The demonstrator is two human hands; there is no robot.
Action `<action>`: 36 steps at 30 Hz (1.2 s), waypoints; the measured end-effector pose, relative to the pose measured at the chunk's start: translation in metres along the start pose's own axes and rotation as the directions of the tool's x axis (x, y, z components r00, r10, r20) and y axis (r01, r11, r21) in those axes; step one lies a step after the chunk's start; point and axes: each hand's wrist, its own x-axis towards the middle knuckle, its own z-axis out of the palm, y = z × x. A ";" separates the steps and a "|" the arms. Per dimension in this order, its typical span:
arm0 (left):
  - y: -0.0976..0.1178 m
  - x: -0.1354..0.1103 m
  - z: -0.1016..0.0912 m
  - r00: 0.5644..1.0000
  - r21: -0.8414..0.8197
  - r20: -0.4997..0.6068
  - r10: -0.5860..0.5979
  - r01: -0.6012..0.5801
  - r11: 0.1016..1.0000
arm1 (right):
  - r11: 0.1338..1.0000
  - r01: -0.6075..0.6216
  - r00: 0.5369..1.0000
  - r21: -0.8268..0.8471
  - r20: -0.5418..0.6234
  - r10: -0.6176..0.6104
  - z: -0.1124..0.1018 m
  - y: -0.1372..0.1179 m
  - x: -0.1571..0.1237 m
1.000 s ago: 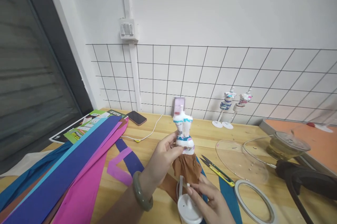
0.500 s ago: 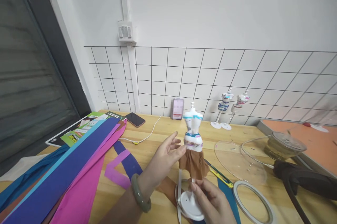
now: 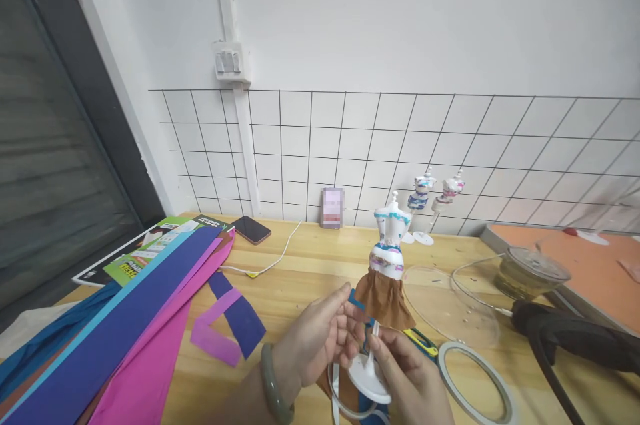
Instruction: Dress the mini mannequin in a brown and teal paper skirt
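Observation:
A miniature white dress form (image 3: 391,225) with blue and purple bands wears a gathered brown crepe-paper skirt (image 3: 384,298). It leans a little to the right over the table. My right hand (image 3: 413,372) pinches its thin pole, just above the round white base (image 3: 369,378). My left hand (image 3: 320,335), a green bangle on its wrist, is beside the skirt's lower left edge. Its thumb points up and its fingers are half curled, with nothing plainly held. A small blue piece shows by the thumb; what it belongs to is hidden. Under the base lie brown and blue paper and a white ring.
Long crepe-paper strips (image 3: 125,305) cover the left side. A yellow cutter (image 3: 423,343), a tape roll (image 3: 477,382) and a black glue-gun-like tool (image 3: 575,335) lie right. Two dress forms (image 3: 421,192) and an upright phone (image 3: 332,207) stand at the back; another phone (image 3: 251,230) lies flat.
The dress form has shifted right and now tilts. My left hand has dropped from its waist to beside the skirt hem, fingers curling in. My right hand keeps its grip on the pole.

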 end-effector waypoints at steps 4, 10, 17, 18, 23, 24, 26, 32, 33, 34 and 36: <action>0.000 0.000 0.003 0.988 -0.170 0.103 -0.119 0.135 0.976 | 0.996 0.036 0.999 -0.087 -0.014 -0.037 0.000 0.003 0.000; -0.003 -0.003 0.009 0.980 -0.195 0.175 -0.099 0.133 0.972 | 0.938 0.114 0.988 -0.328 -0.063 -0.143 -0.002 0.006 0.002; -0.008 0.000 0.009 0.997 -0.215 0.073 -0.004 0.020 0.976 | 0.955 0.140 0.971 -0.262 -0.154 -0.184 0.001 0.013 0.003; -0.008 0.000 0.009 0.998 -0.197 0.068 0.006 0.008 0.980 | 0.960 0.136 0.974 -0.244 -0.144 -0.175 0.001 0.013 0.004; -0.009 0.000 0.012 0.998 -0.083 -0.004 0.058 -0.058 0.995 | 0.966 0.108 0.990 -0.235 -0.058 -0.125 -0.001 0.003 0.003; -0.009 0.000 0.013 0.995 -0.040 -0.044 0.084 -0.086 0.995 | 0.966 0.104 0.991 -0.236 -0.053 -0.119 -0.001 0.002 0.003; -0.011 0.000 0.015 0.968 0.097 -0.139 0.209 -0.197 0.976 | 0.968 0.097 0.991 -0.233 -0.070 -0.117 0.000 -0.001 0.002; -0.020 -0.005 0.017 0.661 0.693 -0.206 0.722 -0.422 0.585 | 0.957 0.140 0.976 -0.254 -0.126 -0.176 0.004 -0.003 0.000; -0.020 -0.006 0.017 0.623 0.771 -0.177 0.762 -0.394 0.501 | 0.952 0.144 0.977 -0.269 -0.117 -0.181 0.004 -0.004 -0.001; -0.020 -0.006 0.017 0.593 0.830 -0.141 0.792 -0.366 0.421 | 0.947 0.144 0.978 -0.286 -0.104 -0.180 0.005 -0.005 -0.001; -0.018 -0.006 0.016 0.564 0.898 -0.063 0.823 -0.327 0.293 | 0.938 0.137 0.980 -0.318 -0.094 -0.175 0.005 -0.006 -0.002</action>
